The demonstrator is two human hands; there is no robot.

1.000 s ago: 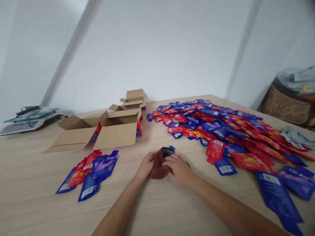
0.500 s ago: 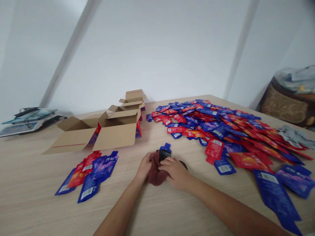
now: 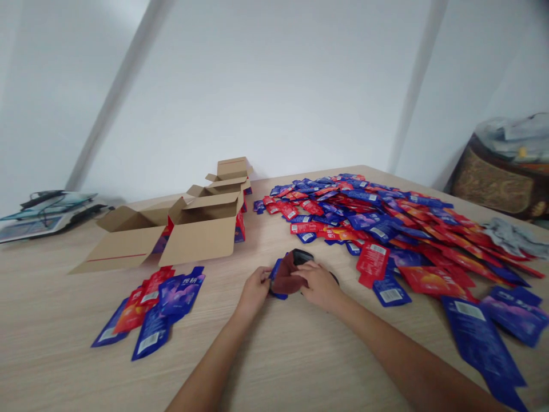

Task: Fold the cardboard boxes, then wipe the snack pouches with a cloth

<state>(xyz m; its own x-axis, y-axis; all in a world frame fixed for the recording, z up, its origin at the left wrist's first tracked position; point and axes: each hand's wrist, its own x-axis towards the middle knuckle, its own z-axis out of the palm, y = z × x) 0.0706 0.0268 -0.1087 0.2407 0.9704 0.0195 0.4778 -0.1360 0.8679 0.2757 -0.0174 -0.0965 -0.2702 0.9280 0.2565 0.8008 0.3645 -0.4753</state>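
Observation:
My right hand [image 3: 321, 286] closes its fingers on a maroon cloth [image 3: 286, 277]. A rounded black object [image 3: 303, 256] shows behind the cloth and fingers, and I cannot make out its kind. Beneath the cloth lies a blue pouch [image 3: 275, 270], mostly covered. My left hand [image 3: 255, 290] pinches this pouch at its left edge. To the left, several overlapping red and blue pouches [image 3: 182, 292] lie flat on the wooden table [image 3: 274, 360].
Open cardboard boxes [image 3: 199, 240] stand in a group at the back left. A big heap of red and blue pouches [image 3: 377, 220] spreads over the right side, with a grey cloth [image 3: 514, 237] at its edge. A scale-like device [image 3: 47, 220] sits far left.
The cloth and black object have shifted right with my right hand, uncovering more of the blue pouch. My left hand has left the cloth and now grips the pouch's edge.

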